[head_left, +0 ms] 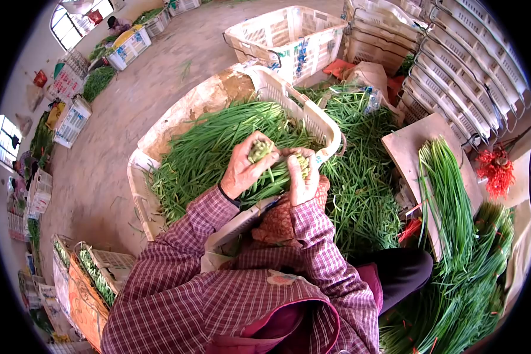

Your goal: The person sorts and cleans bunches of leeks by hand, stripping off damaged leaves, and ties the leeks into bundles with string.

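Holding two bundles of thin green stalks with pale ends, centre of frame | left hand: fingers curled around first bundle | right hand: fingers pressed around second bundle | below: oval off-white plastic basket, loose green stalks inside | risk, I judge: loosened fingers may scatter stalks.

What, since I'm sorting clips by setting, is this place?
Probably a vegetable sorting or packing shed: stacked crates, heaped green stalks and a bunch of red strips.
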`<state>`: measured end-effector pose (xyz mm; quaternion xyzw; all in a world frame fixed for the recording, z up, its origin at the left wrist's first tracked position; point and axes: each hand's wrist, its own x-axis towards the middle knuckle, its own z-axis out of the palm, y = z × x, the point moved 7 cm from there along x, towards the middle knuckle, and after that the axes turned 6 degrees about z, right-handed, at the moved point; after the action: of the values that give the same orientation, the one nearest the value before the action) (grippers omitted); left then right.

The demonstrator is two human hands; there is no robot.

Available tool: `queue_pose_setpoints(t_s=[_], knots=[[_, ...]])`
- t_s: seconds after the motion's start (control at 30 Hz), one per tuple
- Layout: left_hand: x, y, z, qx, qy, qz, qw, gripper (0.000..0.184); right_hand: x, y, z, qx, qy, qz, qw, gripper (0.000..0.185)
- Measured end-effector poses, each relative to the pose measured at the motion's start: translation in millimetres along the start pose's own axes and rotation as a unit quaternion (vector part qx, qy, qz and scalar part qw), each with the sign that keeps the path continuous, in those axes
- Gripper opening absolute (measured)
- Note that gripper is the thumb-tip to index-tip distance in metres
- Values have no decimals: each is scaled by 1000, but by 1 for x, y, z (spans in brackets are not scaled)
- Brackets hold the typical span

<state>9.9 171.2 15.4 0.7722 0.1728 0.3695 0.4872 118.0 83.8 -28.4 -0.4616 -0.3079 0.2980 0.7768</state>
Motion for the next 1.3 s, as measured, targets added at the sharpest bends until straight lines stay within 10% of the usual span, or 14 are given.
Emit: queue_pose_setpoints(t_s=[0.2, 0.5, 0.67, 0.77, 0.93, 1.07, 1.3], knots=[[20, 51, -113, -60, 162, 48, 984, 12, 22, -52, -94, 30, 155, -107, 982, 28], [20, 170, -150, 351, 157, 257, 887, 16, -16, -298, -326, 107, 140, -237, 955, 32], [-21, 108, -23, 419, -73, 343, 837, 20, -36, -289, -260, -513, 256, -293, 766, 21], [-63, 35, 34, 366, -168, 233, 885, 23, -34, -266, -259, -63, 185, -277, 941, 17], [-86, 15, 76, 342, -342, 175, 857, 54, -19, -252, -267, -313, 230, -220, 895, 28], [-28, 90, 71, 166, -406, 116, 891, 102, -23, -253, -242, 55, 60, -200, 976, 21], [45, 156, 184, -199, -410, 159, 875, 114, -24, -248, -155, 226, -135, -122, 957, 22]])
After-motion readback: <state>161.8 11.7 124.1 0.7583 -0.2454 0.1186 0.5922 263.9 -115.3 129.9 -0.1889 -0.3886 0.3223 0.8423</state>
